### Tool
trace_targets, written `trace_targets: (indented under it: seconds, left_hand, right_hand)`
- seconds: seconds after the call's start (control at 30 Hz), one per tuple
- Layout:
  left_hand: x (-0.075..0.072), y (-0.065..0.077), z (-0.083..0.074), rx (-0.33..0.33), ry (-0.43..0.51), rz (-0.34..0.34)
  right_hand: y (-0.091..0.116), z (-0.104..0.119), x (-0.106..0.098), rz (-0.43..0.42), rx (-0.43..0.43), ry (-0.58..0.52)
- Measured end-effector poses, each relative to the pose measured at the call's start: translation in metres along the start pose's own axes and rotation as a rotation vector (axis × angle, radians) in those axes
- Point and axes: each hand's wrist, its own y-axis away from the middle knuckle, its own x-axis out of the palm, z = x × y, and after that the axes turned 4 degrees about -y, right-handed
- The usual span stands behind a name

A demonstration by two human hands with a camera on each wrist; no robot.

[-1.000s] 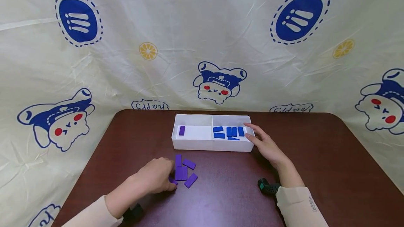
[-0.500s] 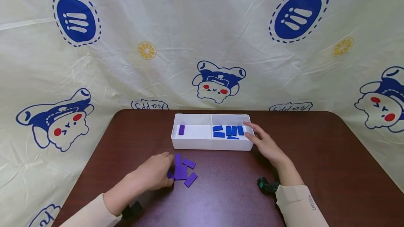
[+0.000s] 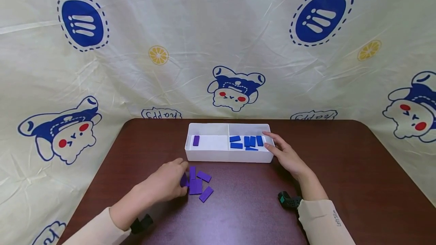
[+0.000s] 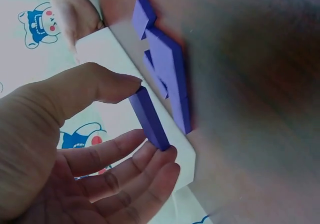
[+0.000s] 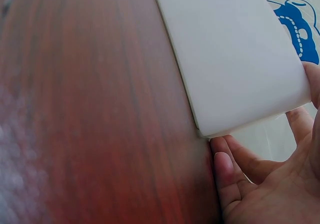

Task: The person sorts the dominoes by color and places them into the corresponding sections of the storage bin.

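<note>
My left hand (image 3: 165, 181) pinches a purple domino-like block (image 4: 149, 118) between thumb and fingertips, just above the table at the left of the loose purple blocks (image 3: 195, 186). In the left wrist view those loose blocks (image 4: 167, 62) lie flat beyond it, some touching. A white two-compartment box (image 3: 211, 156) stands behind them. One purple block (image 3: 196, 141) lies in its left compartment and several blue blocks (image 3: 246, 141) in its right one. My right hand (image 3: 289, 158) holds the box's right end, thumb at the rim; in the right wrist view some fingers rest low beside the end wall (image 5: 250, 74).
The brown table (image 3: 245, 203) carries the box near its far edge. A patterned curtain (image 3: 190, 82) hangs behind it. Dark bands (image 3: 288, 200) are on both wrists.
My left hand has drawn a purple block off the table at the left of the group and lifted it slightly, moving a little away from me. The right hand stays at the box.
</note>
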Motion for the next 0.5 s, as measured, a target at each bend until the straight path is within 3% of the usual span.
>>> trace_targets:
  seconds: [0.23, 0.5]
  left_hand:
    - [-0.012, -0.004, 0.002, 0.002, 0.03, -0.021]
    - [-0.021, -0.01, 0.008, 0.057, 0.031, -0.028]
  right_hand:
    - [-0.001, -0.001, 0.001, -0.002, 0.007, -0.002]
    - [0.0, 0.0, 0.001, -0.001, 0.008, -0.009]
